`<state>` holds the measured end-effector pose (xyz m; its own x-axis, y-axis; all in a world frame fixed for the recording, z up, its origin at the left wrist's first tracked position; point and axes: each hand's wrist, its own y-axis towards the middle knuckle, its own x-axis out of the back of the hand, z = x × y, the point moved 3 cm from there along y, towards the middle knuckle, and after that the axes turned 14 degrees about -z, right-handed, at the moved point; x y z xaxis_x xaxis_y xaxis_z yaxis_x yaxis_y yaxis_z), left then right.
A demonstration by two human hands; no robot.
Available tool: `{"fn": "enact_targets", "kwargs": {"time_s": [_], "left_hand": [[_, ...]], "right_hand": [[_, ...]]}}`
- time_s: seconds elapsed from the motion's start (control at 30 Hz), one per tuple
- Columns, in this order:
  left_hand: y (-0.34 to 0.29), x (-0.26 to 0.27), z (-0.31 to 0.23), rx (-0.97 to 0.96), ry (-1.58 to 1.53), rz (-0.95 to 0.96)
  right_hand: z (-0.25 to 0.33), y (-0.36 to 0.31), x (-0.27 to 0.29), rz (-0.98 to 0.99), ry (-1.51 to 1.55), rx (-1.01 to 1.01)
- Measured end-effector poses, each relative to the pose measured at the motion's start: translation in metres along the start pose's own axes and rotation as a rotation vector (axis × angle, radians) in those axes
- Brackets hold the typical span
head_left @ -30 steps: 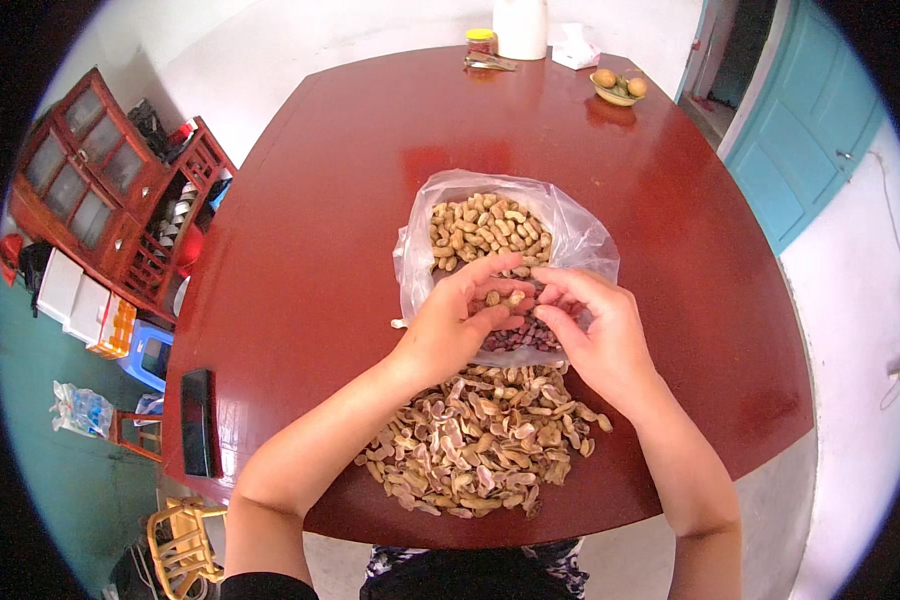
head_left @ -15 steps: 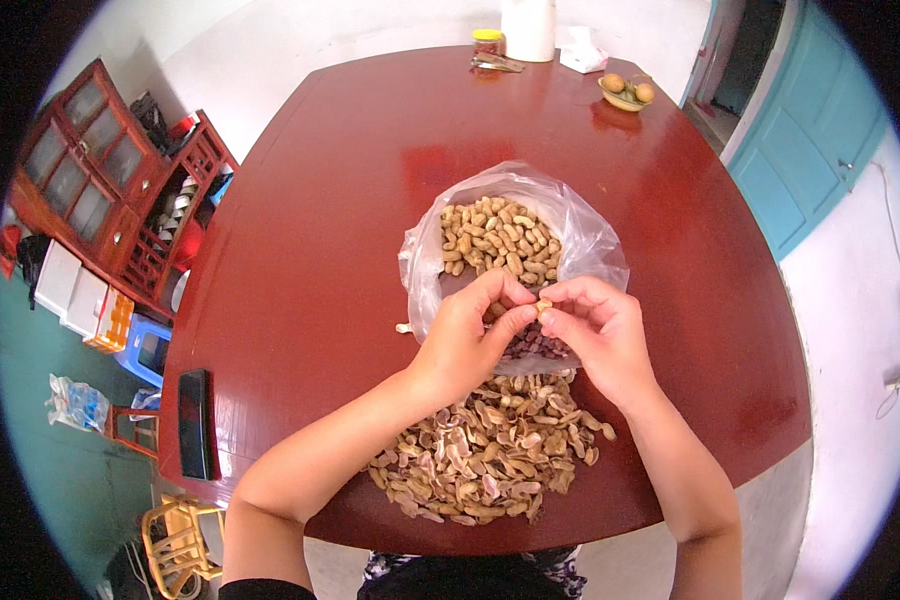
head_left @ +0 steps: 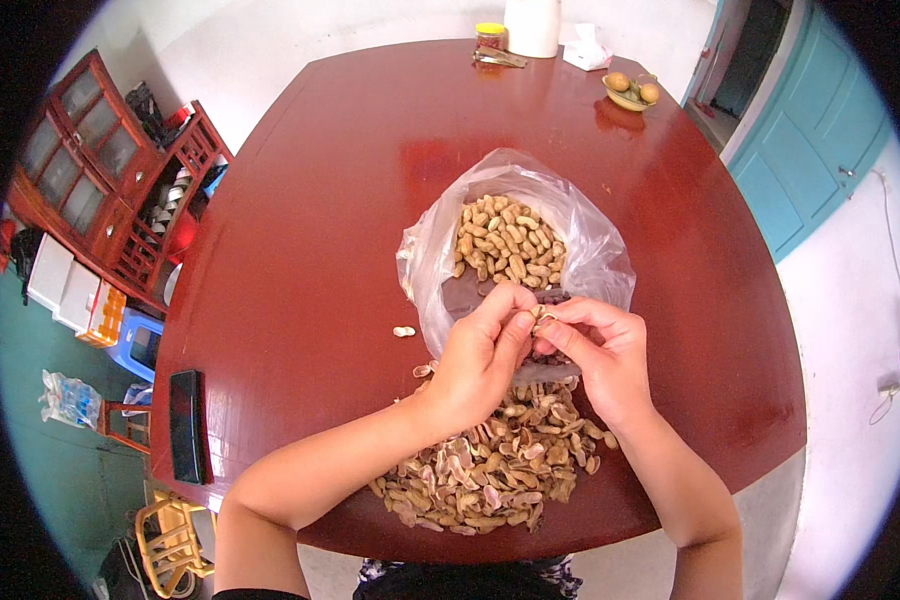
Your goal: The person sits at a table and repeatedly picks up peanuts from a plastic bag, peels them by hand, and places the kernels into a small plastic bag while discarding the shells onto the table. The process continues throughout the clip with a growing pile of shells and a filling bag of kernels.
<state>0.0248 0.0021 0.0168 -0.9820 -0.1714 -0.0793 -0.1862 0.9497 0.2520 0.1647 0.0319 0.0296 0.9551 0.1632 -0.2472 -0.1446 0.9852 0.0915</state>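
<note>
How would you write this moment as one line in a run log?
left hand: pinching peanut | right hand: pinching same peanut | beyond hands: whole peanuts in clear plastic bag | nearer person: peanut shells

hands: 2; bag: 1; shell pile: 1; table: 1

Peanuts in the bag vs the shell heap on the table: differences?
The peanuts look whole and rounded; the shells are mostly split, some showing pale insides. The peanuts lie inside the clear bag; the shells lie loose on the table. The shells cover more of the picture than the peanuts. Both are heaped and mostly tan.
</note>
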Motion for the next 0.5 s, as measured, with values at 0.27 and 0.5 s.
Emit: {"fn": "enact_targets", "kwargs": {"time_s": [0.27, 0.5], "left_hand": [[0.004, 0.003, 0.009, 0.318, -0.243, 0.062], [0.005, 0.004, 0.006, 0.139, 0.070, 0.058]], "right_hand": [[-0.009, 0.011, 0.012, -0.007, 0.067, -0.072], [-0.005, 0.009, 0.009, -0.041, -0.009, 0.001]]}}
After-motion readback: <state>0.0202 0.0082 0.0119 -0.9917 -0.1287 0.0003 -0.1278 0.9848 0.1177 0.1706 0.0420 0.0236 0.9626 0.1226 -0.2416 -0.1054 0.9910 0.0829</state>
